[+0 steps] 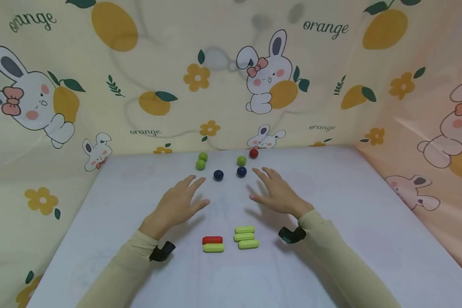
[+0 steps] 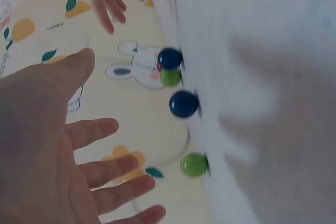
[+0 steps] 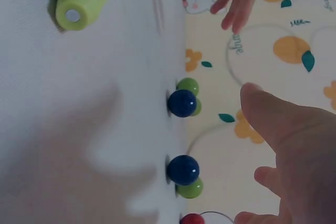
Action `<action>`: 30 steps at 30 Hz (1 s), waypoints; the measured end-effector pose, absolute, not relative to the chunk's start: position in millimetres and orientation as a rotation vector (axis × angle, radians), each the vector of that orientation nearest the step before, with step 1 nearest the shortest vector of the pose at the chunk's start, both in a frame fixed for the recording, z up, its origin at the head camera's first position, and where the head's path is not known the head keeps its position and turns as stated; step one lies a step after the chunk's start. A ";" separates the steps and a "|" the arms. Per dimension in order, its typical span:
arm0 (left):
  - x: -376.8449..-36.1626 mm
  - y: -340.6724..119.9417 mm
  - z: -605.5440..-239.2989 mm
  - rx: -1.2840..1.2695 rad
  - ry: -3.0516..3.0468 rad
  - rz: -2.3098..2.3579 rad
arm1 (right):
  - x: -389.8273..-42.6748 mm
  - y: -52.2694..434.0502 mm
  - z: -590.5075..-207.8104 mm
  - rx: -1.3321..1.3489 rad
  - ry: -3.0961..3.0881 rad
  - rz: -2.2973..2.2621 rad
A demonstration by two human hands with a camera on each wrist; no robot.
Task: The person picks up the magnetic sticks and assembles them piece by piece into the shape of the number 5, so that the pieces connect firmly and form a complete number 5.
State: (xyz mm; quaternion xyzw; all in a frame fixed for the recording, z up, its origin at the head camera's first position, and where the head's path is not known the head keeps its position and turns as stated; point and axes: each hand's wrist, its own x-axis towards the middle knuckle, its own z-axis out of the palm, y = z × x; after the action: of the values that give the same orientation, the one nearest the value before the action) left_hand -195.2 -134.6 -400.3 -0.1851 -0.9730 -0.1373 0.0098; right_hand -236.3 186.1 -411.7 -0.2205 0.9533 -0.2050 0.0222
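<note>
Both hands hover open, palms down, over a white table (image 1: 331, 222). My left hand (image 1: 200, 191) spreads its fingers just short of a dark blue ball (image 1: 218, 175), seen also in the left wrist view as the blue ball (image 2: 184, 104). My right hand (image 1: 256, 185) reaches beside a second dark blue ball (image 1: 241, 171). Behind them lie two green balls (image 1: 201, 161), a third green ball (image 1: 241, 161) and a red ball (image 1: 253, 153). Neither hand holds anything. The right hand (image 3: 294, 145) shows bare fingers near the blue balls (image 3: 183, 169).
Between my forearms lie a red cylinder (image 1: 212, 240) with a green cylinder (image 1: 213, 247) in front of it, and a stack of three green cylinders (image 1: 245, 237). A rabbit-and-orange print cloth (image 1: 138, 85) walls the table at the back and both sides.
</note>
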 end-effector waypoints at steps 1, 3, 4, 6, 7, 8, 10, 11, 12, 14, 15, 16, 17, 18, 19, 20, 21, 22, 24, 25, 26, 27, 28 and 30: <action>-194.3 -132.0 -400.6 -0.598 -3.035 -0.445 | -236.9 187.1 -412.7 -0.686 2.945 -0.655; -193.4 -126.6 -400.9 -0.642 -3.029 -0.481 | -238.4 188.7 -414.2 -0.691 2.931 -0.700; -193.2 -124.0 -401.0 -0.666 -3.024 -0.503 | -239.1 189.4 -414.7 -0.694 2.924 -0.720; -193.8 -118.4 -401.3 -0.710 -3.022 -0.568 | -239.7 190.5 -414.7 -0.690 2.905 -0.761; -194.3 -115.7 -401.4 -0.734 -3.022 -0.600 | -239.8 190.7 -414.3 -0.687 2.894 -0.780; -194.8 -112.8 -401.7 -0.757 -3.025 -0.639 | -239.9 191.2 -414.2 -0.686 2.886 -0.793; -195.4 -107.1 -403.0 -0.804 -3.034 -0.741 | -240.1 192.1 -415.0 -0.682 2.874 -0.809; -195.7 -103.7 -404.2 -0.816 -3.044 -0.800 | -240.3 192.7 -415.8 -0.679 2.869 -0.815; -195.8 -100.2 -405.6 -0.831 -3.053 -0.851 | -240.6 193.2 -416.7 -0.680 2.865 -0.822; -196.0 -93.6 -407.6 -0.878 -3.066 -0.952 | -242.3 194.0 -418.8 -0.679 2.858 -0.834; -196.2 -90.2 -408.7 -0.911 -3.069 -0.998 | -243.3 194.3 -420.0 -0.677 2.855 -0.841; -196.4 -86.7 -409.6 -0.944 -3.073 -1.039 | -243.9 194.5 -420.7 -0.677 2.852 -0.849; -197.0 -83.2 -410.8 -0.981 -3.075 -1.072 | -244.8 194.6 -421.6 -0.677 2.849 -0.857; -197.3 -80.3 -411.7 -1.028 -3.074 -1.097 | -245.3 194.8 -422.1 -0.677 2.847 -0.863; -197.6 -77.4 -412.6 -1.070 -3.079 -1.118 | -245.7 194.6 -422.4 -0.677 2.844 -0.869; -198.2 -74.6 -414.1 -1.108 -3.085 -1.134 | -245.9 194.2 -422.2 -0.673 2.837 -0.877; -198.4 -72.0 -415.4 -1.134 -3.099 -1.144 | -246.1 194.0 -422.3 -0.673 2.835 -0.878; -198.5 -69.7 -416.6 -1.151 -3.115 -1.156 | -246.4 193.6 -422.4 -0.670 2.832 -0.879; -198.3 -65.5 -418.4 -1.170 -3.155 -1.159 | -247.3 192.7 -422.6 -0.659 2.826 -0.878; -198.1 -63.5 -419.0 -1.179 -3.172 -1.163 | -247.8 192.1 -422.5 -0.653 2.823 -0.879; -198.0 -61.7 -419.5 -1.188 -3.185 -1.163 | -248.2 191.6 -422.5 -0.651 2.824 -0.877; -197.9 -59.9 -419.8 -1.196 -3.196 -1.160 | -248.6 191.2 -422.5 -0.650 2.825 -0.877; -198.1 -58.1 -420.5 -1.210 -3.201 -1.153 | -249.2 190.6 -422.6 -0.643 2.824 -0.881; -198.4 -54.4 -421.5 -1.238 -3.209 -1.133 | -249.8 189.7 -422.2 -0.638 2.821 -0.897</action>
State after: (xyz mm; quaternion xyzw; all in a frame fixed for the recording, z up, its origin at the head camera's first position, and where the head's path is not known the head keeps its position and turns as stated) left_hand -198.4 -54.4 -421.5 -0.3322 -0.8607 -0.3040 -0.2376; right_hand -249.8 189.7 -422.2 -0.2103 0.9300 -0.2959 0.0569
